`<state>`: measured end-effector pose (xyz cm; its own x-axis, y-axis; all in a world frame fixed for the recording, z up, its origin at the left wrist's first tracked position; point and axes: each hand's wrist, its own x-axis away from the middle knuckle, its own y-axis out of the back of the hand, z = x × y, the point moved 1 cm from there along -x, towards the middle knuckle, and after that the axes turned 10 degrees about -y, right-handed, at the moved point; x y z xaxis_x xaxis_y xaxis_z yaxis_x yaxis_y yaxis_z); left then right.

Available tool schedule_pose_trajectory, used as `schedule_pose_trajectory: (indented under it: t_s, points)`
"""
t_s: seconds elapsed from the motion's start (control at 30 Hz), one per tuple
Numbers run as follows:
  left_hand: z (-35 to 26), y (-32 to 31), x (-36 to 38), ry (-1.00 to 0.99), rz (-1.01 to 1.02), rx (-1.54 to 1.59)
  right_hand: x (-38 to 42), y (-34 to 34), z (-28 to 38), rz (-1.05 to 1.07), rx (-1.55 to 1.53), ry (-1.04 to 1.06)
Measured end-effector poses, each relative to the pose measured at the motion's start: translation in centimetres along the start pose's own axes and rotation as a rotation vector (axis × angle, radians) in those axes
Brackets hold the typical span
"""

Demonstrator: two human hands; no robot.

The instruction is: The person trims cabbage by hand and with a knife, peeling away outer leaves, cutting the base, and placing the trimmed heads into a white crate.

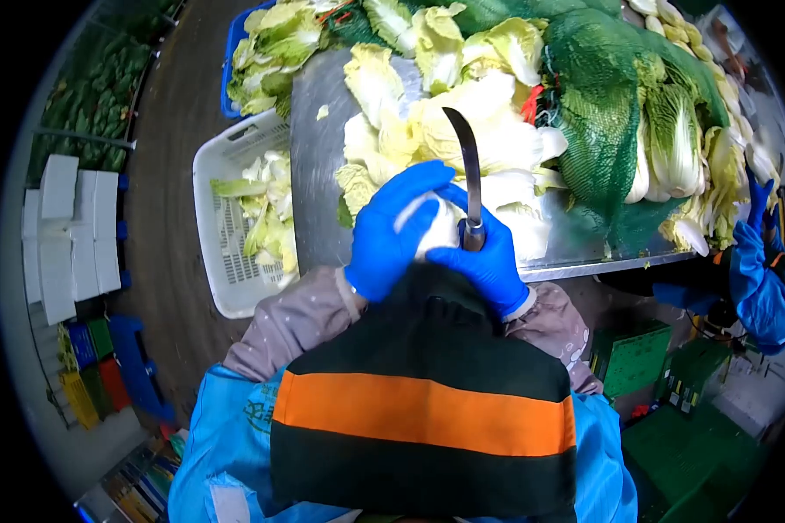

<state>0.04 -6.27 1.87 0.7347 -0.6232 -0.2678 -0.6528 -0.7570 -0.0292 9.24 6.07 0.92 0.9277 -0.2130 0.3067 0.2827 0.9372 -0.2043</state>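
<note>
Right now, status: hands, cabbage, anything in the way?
Left hand grips the cabbage. Right hand holds the knife, blade up. Loose leaves crowd the table; co-worker's hand far right.

left hand (392,231) and right hand (484,261) in smooth blue rubbery gloves, slight sheen. knife (467,170): dark bare metal blade, dull gloss. table (316,157): brushed steel, matt grey, wet-looking. cabbage (488,139): waxy crinkled leaves. net sack (597,113): coarse green plastic mesh. basket (227,218): white perforated plastic. sleeves (296,318): soft matt cloth. apron (235,436): shiny blue plastic film.
</note>
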Motion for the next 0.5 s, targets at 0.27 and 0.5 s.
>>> schedule_pose_trajectory:
  t_s: [0.27, 0.5]
  points:
    - [1.0, 2.0, -0.6, 0.125, -0.178, 0.296, -1.2, 0.5, -0.1, -0.015, 0.177, 0.074]
    - [1.1, 1.2, -1.5, 0.114, -0.248, 0.206, -2.3, -0.1, -0.1, -0.168, 0.546, 0.432]
